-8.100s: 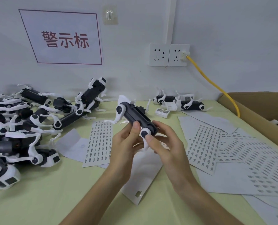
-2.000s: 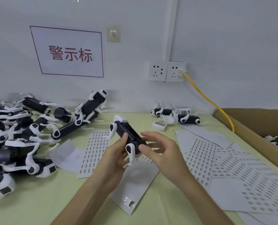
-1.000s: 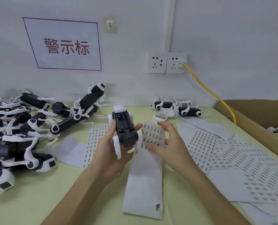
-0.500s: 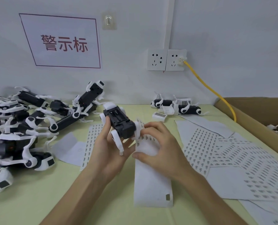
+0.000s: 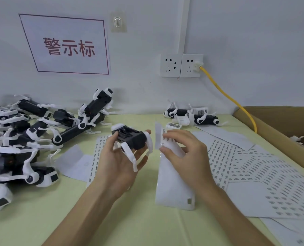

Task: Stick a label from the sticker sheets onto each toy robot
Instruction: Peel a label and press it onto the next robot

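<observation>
I've turned the toy robot (image 5: 131, 138) in my left hand (image 5: 119, 166) crosswise, head toward 10 o'clock. My right hand (image 5: 185, 153) has drawn off toward 3 o'clock, pinching the sticker sheet (image 5: 172, 183) by its curled top edge.

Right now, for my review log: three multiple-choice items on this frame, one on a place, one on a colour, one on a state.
1. The big pile of toy robots lies: A. at the table's left end; B. in a box; C. on the wall.
2. The cable is: A. black; B. yellow; C. blue.
3. The right hand: A. lies flat; B. grips a robot; C. pinches a sticker sheet.
Key: 1 A, robots heaped far left; 2 B, yellow from the socket; 3 C, fingers pinch its top.
</observation>
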Motion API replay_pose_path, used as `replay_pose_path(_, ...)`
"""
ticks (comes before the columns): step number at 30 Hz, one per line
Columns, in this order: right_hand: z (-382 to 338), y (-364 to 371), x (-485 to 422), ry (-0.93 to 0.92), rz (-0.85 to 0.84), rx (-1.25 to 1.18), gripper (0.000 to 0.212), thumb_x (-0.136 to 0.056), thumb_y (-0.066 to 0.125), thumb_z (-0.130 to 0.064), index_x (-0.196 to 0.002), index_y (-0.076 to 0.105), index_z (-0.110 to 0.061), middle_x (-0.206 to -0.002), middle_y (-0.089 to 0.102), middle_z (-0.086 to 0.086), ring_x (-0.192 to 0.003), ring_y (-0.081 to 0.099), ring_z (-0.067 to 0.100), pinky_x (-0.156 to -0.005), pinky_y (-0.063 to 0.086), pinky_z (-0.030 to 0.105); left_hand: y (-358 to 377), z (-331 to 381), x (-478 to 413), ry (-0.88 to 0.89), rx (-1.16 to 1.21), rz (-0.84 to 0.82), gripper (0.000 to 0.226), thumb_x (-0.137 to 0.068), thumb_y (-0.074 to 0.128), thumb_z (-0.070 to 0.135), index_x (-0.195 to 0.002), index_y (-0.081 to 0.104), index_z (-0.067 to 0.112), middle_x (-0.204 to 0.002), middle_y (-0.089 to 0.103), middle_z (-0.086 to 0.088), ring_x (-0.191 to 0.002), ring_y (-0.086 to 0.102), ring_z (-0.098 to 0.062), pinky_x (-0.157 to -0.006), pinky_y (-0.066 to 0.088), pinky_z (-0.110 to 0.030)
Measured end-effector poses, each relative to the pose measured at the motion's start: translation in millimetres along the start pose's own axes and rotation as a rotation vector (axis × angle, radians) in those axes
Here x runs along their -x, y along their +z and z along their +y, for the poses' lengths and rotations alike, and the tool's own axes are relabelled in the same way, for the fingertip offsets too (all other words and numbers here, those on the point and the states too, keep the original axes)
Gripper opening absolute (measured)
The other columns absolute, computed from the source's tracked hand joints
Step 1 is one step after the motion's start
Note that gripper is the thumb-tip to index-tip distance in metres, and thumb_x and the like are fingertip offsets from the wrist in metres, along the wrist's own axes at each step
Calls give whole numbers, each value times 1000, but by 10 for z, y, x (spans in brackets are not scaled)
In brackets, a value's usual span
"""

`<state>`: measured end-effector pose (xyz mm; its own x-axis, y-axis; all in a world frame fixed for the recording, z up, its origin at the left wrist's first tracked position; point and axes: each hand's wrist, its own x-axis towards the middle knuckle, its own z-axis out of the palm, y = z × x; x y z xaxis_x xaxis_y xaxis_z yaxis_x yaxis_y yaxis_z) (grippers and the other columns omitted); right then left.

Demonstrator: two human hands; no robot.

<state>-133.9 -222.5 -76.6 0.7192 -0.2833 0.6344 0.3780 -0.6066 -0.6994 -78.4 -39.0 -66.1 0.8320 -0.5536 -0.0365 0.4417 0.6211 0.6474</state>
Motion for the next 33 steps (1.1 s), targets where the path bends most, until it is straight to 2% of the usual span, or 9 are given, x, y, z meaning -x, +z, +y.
replay_pose_path(4, -18, -24, -11, -21, 56, -78, 32, -85, 81, -13, -112, 75, -29, -117, 68, -24, -117, 61, 1, -81, 50, 11, 0, 6, 9, -50, -131, 36, 35, -84, 72, 24, -116, 59, 18, -105, 72, 0, -79, 70, -16, -78, 45, -34)
replay_pose_path(6, -29, -21, -7, -34, 40, -92, 32, -87, 79, -11, -113, 74, -29, -118, 68, -25, -118, 60, -2, -81, 48, 9, 21, -8, 32, -124, -159, 25, 42, -67, 81, 10, -106, 68, 14, -104, 69, -5, -75, 69, -18, -76, 51, -33)
replay_pose_path(11, -23, -8, -9, -14, -4, -78, 28, -92, 74, -14, -116, 74, -27, -126, 67, -19, -124, 55, -6, -94, 55, 33, 57, -65, 68, -102, -248, -46, 15, -77, 75, 13, -91, 72, 19, -123, 75, -6, -110, 73, -19, -84, 58, -31)
replay_pose_path(15, -29, 6, -2, -7, -19, -99, 23, -94, 72, -15, -116, 76, -21, -126, 67, -15, -122, 57, -5, -91, 58, 46, 82, -88, 60, -37, -333, -43, 23, -78, 77, 16, -99, 67, 19, -122, 74, -5, -108, 71, -18, -89, 57, -32)
replay_pose_path(18, -61, 25, 21, -24, -28, -137, 20, -94, 72, -13, -111, 73, -23, -120, 69, -17, -114, 65, 1, -90, 59, 40, 78, -124, 50, -23, -354, -24, 29, -75, 79, 13, -102, 66, 15, -111, 71, -9, -102, 68, -22, -97, 52, -38)
replay_pose_path(22, -82, 21, 23, -95, -40, -89, 9, -93, 71, -12, -95, 76, -19, -116, 69, -13, -116, 64, 7, -89, 53, 28, 131, -161, 54, 64, -430, -1, 16, -74, 77, 10, -85, 74, 21, -90, 68, -4, -87, 68, -18, -78, 57, -29)
replay_pose_path(26, -116, 0, -1, -203, -57, -20, 8, -89, 76, -9, -94, 79, -15, -102, 67, -3, -103, 65, 11, -90, 46, 17, 158, -171, 76, 193, -517, 43, 16, -72, 79, 11, -77, 72, 24, -85, 64, -2, -85, 64, -19, -80, 48, -35)
replay_pose_path(30, -124, -30, -24, -260, -71, -10, 12, -85, 81, -5, -93, 80, -13, -89, 70, -4, -86, 66, 8, -79, 50, 19, 180, -173, 106, 319, -622, 78, 13, -71, 79, 15, -78, 69, 19, -81, 64, -6, -82, 60, -26, -76, 38, -45)
replay_pose_path(33, -120, -61, -33, -303, -68, -11, 12, -84, 81, -2, -93, 81, -10, -87, 75, -5, -82, 70, 7, -75, 57, 26, 216, -168, 133, 386, -687, 62, 10, -73, 76, 13, -72, 71, 21, -77, 64, -11, -76, 60, -27, -62, 41, -37)
